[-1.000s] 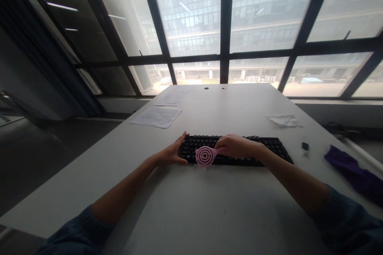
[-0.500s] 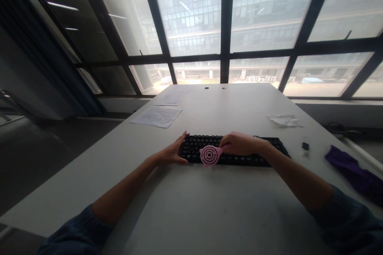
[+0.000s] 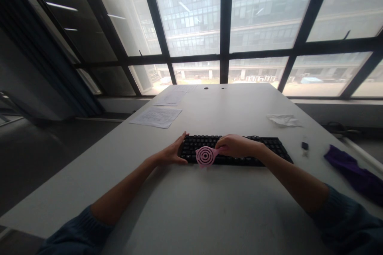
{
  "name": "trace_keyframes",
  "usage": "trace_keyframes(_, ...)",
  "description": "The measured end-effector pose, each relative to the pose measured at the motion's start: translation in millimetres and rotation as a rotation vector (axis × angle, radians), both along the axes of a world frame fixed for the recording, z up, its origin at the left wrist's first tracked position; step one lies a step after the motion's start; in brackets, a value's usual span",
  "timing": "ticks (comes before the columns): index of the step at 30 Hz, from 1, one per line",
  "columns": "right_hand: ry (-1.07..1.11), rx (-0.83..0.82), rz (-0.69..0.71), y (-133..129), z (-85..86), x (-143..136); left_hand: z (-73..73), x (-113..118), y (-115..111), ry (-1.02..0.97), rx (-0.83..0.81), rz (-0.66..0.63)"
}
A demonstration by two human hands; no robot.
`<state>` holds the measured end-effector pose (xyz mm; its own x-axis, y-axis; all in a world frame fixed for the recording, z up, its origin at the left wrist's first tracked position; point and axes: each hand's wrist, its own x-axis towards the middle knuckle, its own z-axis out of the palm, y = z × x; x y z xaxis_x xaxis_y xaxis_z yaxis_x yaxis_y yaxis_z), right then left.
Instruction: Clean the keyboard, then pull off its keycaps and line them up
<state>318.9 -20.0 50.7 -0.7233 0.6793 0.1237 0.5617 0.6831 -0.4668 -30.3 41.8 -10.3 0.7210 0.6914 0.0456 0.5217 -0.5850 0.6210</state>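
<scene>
Keyboard (image 3: 236, 161), black, lay crosswise on the white table (image 3: 191, 207) in front of the person; the left hand (image 3: 171, 153) bracketed its left end, thumb and fingers spread well apart; the right hand (image 3: 237, 146) was above the keys, its fingers clamped on the handle of a pink hairbrush (image 3: 205, 156); the brush's round, ringed head overlapped the keyboard's front edge, though I could not tell whether it touched; paper sheets (image 3: 157, 117) lay beyond the left hand, a purple cloth (image 3: 353, 173) far to the right.
</scene>
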Motion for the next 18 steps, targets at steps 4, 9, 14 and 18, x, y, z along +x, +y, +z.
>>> trace_keyframes(4,-0.004,-0.016,-0.003,-1,4.1,3,-1.5,0,2,-0.004,0.013,-0.001)
trace_keyframes(9,-0.028,-0.084,-0.043,-3,14.2,11,1.3,1,0,0.0,-0.001,0.005)
trace_keyframes(14,-0.038,-0.164,-0.061,-4,20.9,17,3.3,2,-2,0.018,-0.007,0.012)
trace_keyframes(18,-0.043,-0.192,-0.06,-5,23.7,20,2.3,1,-1,0.009,0.001,0.002)
